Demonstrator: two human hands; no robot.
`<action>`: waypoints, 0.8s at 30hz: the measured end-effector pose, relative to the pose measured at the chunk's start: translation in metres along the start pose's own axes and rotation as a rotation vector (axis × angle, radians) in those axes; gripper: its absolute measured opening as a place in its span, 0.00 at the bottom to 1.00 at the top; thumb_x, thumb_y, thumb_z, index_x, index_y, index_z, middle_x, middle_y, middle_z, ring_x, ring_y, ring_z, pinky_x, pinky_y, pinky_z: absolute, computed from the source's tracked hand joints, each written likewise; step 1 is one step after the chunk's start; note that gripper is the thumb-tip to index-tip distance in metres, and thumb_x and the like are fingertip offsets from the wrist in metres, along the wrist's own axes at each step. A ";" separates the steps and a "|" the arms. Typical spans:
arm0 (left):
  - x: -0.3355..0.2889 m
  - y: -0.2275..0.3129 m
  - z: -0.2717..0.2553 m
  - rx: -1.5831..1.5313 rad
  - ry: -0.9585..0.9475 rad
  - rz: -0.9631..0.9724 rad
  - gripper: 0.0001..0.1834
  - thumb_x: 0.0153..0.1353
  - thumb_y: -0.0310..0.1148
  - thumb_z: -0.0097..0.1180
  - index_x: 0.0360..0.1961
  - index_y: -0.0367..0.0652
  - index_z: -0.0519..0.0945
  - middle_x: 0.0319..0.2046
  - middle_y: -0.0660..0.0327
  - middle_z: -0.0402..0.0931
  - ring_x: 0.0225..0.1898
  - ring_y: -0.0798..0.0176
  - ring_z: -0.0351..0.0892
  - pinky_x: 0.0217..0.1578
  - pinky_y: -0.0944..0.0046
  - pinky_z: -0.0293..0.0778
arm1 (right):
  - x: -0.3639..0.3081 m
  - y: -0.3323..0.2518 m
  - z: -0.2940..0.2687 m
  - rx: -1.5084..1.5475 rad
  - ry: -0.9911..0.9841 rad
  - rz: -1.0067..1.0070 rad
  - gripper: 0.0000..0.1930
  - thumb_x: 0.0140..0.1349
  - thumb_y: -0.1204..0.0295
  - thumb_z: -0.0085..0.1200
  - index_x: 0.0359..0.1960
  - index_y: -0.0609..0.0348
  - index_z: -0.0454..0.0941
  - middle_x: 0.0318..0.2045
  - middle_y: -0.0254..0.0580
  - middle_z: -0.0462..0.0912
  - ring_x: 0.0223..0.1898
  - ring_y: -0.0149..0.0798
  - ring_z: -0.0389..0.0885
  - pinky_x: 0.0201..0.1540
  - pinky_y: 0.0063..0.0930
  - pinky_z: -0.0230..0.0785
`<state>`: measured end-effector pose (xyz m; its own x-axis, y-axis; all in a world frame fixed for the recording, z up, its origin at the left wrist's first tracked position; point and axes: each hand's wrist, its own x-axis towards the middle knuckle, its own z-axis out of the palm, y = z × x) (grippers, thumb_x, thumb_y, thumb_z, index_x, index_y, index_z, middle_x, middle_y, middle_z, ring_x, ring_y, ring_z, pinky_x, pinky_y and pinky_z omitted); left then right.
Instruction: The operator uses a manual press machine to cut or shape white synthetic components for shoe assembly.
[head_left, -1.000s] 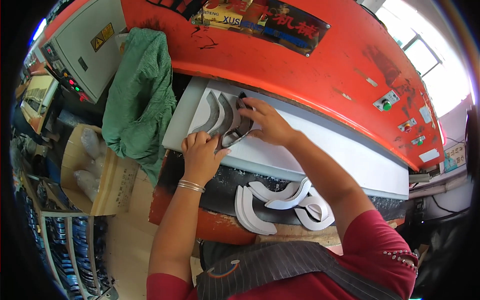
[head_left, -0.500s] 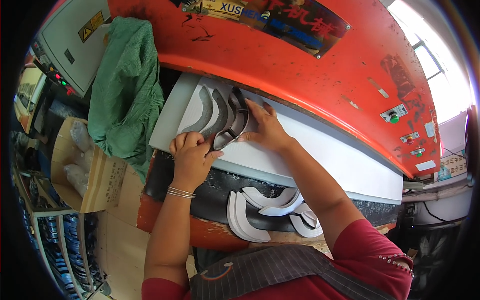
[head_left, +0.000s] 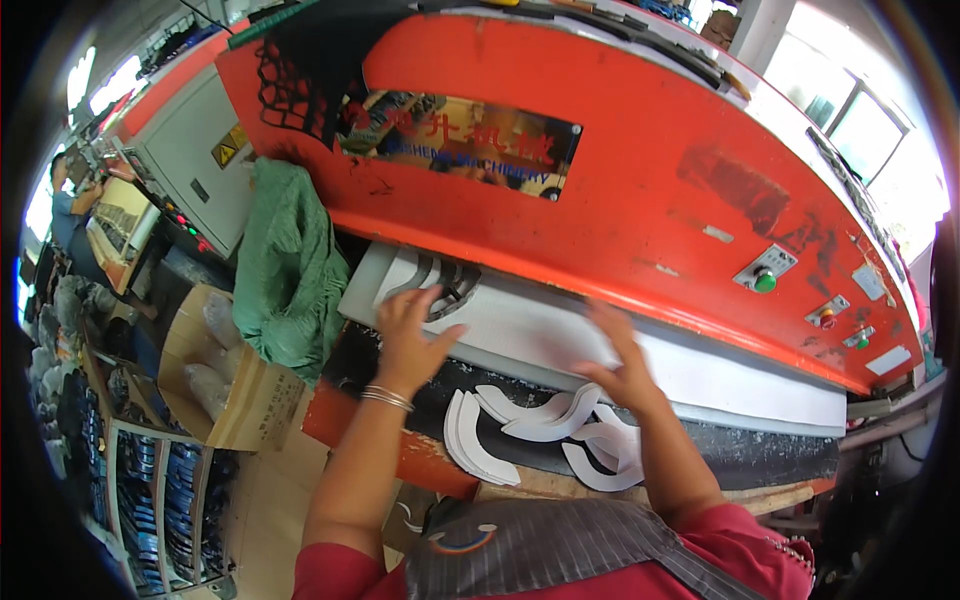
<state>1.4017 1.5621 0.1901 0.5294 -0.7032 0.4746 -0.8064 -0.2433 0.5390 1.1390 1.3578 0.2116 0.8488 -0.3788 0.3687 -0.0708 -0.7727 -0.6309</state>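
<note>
A dark, curved metal cutting die (head_left: 459, 290) lies on a white foam-like sheet (head_left: 535, 325) under the red press. My left hand (head_left: 406, 338) is just in front of the die, thumb and fingers apart; whether a fingertip touches it I cannot tell. Beside the die, the sheet's left end has curved cut-out gaps. My right hand (head_left: 625, 365) hovers over the sheet farther right, blurred, with spread fingers and nothing in it. Several white curved pieces (head_left: 470, 440) lie on the black ledge between my forearms.
The red press (head_left: 640, 240) spans the back, with a green button (head_left: 765, 282) at right. At left are a green woven sack (head_left: 290, 270), a cardboard box (head_left: 250, 400) with plastic-wrapped things, and a rack (head_left: 160, 500). Another person (head_left: 68, 210) is far left.
My right hand has let go of the die and moved right. My left hand has opened beside it. The view has tilted up, showing more of the press.
</note>
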 end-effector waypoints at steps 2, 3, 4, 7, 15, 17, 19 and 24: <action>0.017 0.043 0.036 -0.202 -0.018 0.071 0.25 0.50 0.40 0.68 0.49 0.43 0.77 0.46 0.55 0.74 0.50 0.50 0.69 0.53 0.54 0.65 | -0.055 0.031 -0.054 -0.100 0.398 0.203 0.33 0.54 0.70 0.62 0.63 0.60 0.66 0.64 0.49 0.66 0.67 0.49 0.60 0.68 0.44 0.48; 0.027 0.069 0.057 -0.291 -0.067 0.134 0.22 0.51 0.37 0.67 0.46 0.42 0.78 0.43 0.54 0.75 0.49 0.51 0.71 0.52 0.55 0.67 | -0.074 0.053 -0.091 -0.236 0.591 0.183 0.29 0.59 0.72 0.56 0.63 0.62 0.65 0.64 0.49 0.66 0.67 0.48 0.60 0.69 0.43 0.47; 0.036 0.098 0.077 -0.373 -0.179 0.155 0.18 0.53 0.37 0.65 0.44 0.42 0.80 0.42 0.54 0.77 0.49 0.51 0.72 0.53 0.55 0.67 | -0.093 0.074 -0.133 -0.407 0.769 0.190 0.25 0.63 0.73 0.49 0.63 0.64 0.64 0.64 0.49 0.67 0.67 0.48 0.59 0.69 0.42 0.46; 0.068 0.198 0.123 -0.555 -0.447 0.408 0.15 0.56 0.40 0.60 0.42 0.43 0.81 0.37 0.54 0.78 0.42 0.51 0.77 0.46 0.54 0.72 | -0.135 0.130 -0.259 -0.461 1.250 0.423 0.26 0.72 0.60 0.37 0.63 0.70 0.61 0.62 0.57 0.66 0.65 0.50 0.61 0.67 0.35 0.48; 0.140 0.356 0.154 -0.230 -0.463 0.666 0.17 0.61 0.45 0.51 0.24 0.45 0.81 0.24 0.53 0.78 0.29 0.50 0.81 0.32 0.49 0.74 | -0.170 0.229 -0.436 -0.072 1.549 0.619 0.40 0.65 0.45 0.43 0.57 0.79 0.60 0.58 0.67 0.65 0.59 0.56 0.68 0.57 0.43 0.63; 0.136 0.354 0.161 -0.228 -0.368 0.676 0.17 0.61 0.42 0.50 0.20 0.44 0.80 0.22 0.51 0.78 0.25 0.51 0.81 0.28 0.50 0.74 | -0.168 0.236 -0.436 -0.288 1.713 0.819 0.44 0.63 0.42 0.46 0.57 0.82 0.56 0.58 0.66 0.65 0.58 0.54 0.68 0.58 0.41 0.63; 0.120 0.331 0.159 -0.273 -0.444 0.619 0.17 0.62 0.43 0.49 0.23 0.43 0.80 0.24 0.51 0.78 0.30 0.48 0.80 0.31 0.49 0.74 | -0.172 0.236 -0.435 -0.271 1.712 0.747 0.49 0.59 0.40 0.50 0.57 0.84 0.55 0.58 0.66 0.65 0.58 0.51 0.68 0.57 0.40 0.63; 0.035 0.221 0.089 -0.161 -0.769 0.177 0.21 0.64 0.49 0.46 0.30 0.42 0.81 0.32 0.51 0.80 0.36 0.46 0.80 0.39 0.48 0.74 | -0.195 0.209 -0.449 0.074 1.393 0.740 0.42 0.64 0.42 0.45 0.62 0.74 0.58 0.62 0.57 0.64 0.61 0.46 0.66 0.62 0.36 0.57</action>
<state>1.2188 1.4243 0.2644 0.0201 -0.9996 -0.0183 -0.7827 -0.0271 0.6218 0.7236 1.0414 0.3150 -0.4915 -0.8302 0.2631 -0.1745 -0.2021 -0.9637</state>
